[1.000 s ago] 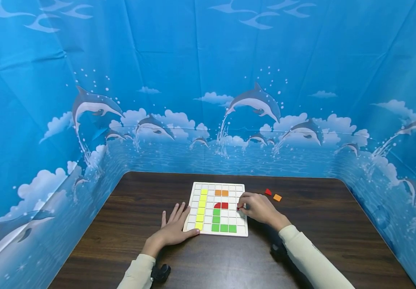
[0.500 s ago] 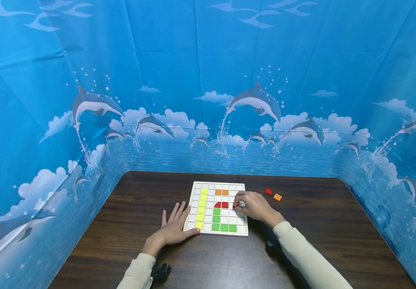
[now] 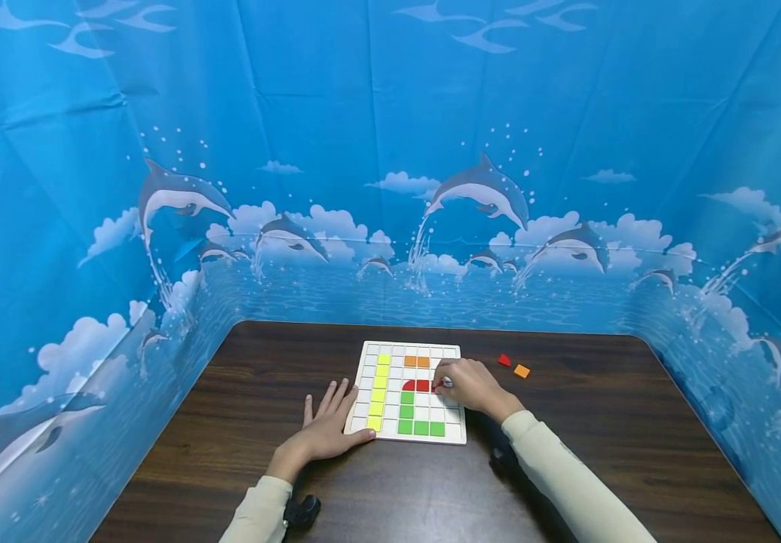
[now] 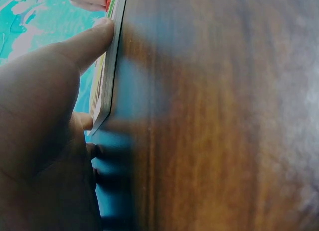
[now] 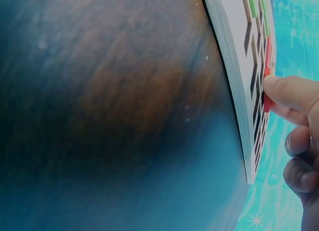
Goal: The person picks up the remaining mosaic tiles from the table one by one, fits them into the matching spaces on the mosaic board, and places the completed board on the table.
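A white grid board (image 3: 454,435) lies on the table, seen edge-on in both wrist views. My right hand (image 3: 473,386) pinches a red tile (image 5: 266,105) between thumb and fingers over the board's right half. Just left of it sit a red square (image 3: 421,385) and a red piece with a rounded corner (image 3: 408,386). My left hand (image 3: 326,433) rests with fingers spread at the board's lower left corner, its thumb (image 4: 97,39) on the near edge. The board also bears a yellow column (image 3: 378,395), a green L of squares (image 3: 406,412) and two orange squares (image 3: 416,362).
On the dark wooden table (image 3: 607,437), right of the board, lie a loose red piece (image 3: 504,360) and an orange square (image 3: 522,371). A blue dolphin-print curtain (image 3: 390,286) stands behind the table and along its sides.
The right hand has slid left across the board with the red tile, bringing it up close to the red square. My left hand has stayed where it was.
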Tool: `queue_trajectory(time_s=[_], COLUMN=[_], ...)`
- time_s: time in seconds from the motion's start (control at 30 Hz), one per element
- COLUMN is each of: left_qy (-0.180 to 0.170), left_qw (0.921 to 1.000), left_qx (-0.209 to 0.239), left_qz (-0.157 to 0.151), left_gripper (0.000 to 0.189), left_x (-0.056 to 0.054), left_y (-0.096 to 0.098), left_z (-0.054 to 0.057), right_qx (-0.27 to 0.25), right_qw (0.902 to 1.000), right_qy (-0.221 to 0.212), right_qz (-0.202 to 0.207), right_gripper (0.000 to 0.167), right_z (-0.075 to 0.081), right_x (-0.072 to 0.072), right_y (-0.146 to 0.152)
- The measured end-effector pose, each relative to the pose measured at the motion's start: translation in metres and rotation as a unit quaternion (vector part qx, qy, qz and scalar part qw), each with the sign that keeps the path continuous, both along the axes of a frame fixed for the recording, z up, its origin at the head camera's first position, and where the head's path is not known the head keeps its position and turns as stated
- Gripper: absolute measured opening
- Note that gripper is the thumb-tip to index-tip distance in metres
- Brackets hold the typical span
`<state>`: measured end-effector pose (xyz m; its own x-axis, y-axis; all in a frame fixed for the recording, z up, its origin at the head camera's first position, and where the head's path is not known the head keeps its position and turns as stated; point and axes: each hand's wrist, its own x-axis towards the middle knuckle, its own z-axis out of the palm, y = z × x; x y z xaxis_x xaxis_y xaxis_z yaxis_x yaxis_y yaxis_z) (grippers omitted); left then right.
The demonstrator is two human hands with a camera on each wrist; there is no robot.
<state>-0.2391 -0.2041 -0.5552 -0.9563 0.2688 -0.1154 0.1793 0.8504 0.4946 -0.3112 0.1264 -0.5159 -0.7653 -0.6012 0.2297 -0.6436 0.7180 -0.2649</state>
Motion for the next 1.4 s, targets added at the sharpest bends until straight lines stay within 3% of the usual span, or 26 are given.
queue_trajectory(time_s=[0.23,0.47,0.7,0.97,1.2,1.4], left_qy=[0.013,0.007,0.014,0.013,-0.008,-0.010], left_qw=[0.9999,0.9992,0.9996,0.9993,0.9999,0.9999], left_qx=[-0.004,0.034,0.022,0.031,0.002,-0.002], left_qz=[-0.002,-0.019,-0.014,-0.016,-0.007,-0.007], left_gripper=[0.111,0.111,0.110,0.108,0.106,0.105], left_x=[0.000,0.006,0.003,0.006,0.007,0.007], left_y=[-0.002,0.001,0.000,0.002,0.004,0.004], left_z=[-0.003,0.010,0.001,0.009,0.017,0.016], right_qx=[0.011,0.056,0.084,0.062,0.066,0.067], right_qw=[0.9999,0.9971,0.9935,0.9957,0.9968,0.9971], right_qy=[0.002,0.040,0.067,0.054,0.031,0.023], right_qz=[0.012,0.032,0.038,0.043,0.031,0.028], right_gripper=[0.007,0.007,0.009,0.012,0.020,0.022], right_z=[0.001,0.004,0.004,0.003,0.003,0.003], right_x=[0.000,-0.001,0.000,0.001,0.003,0.006], right_y=[0.002,0.002,0.001,0.005,0.008,0.009])
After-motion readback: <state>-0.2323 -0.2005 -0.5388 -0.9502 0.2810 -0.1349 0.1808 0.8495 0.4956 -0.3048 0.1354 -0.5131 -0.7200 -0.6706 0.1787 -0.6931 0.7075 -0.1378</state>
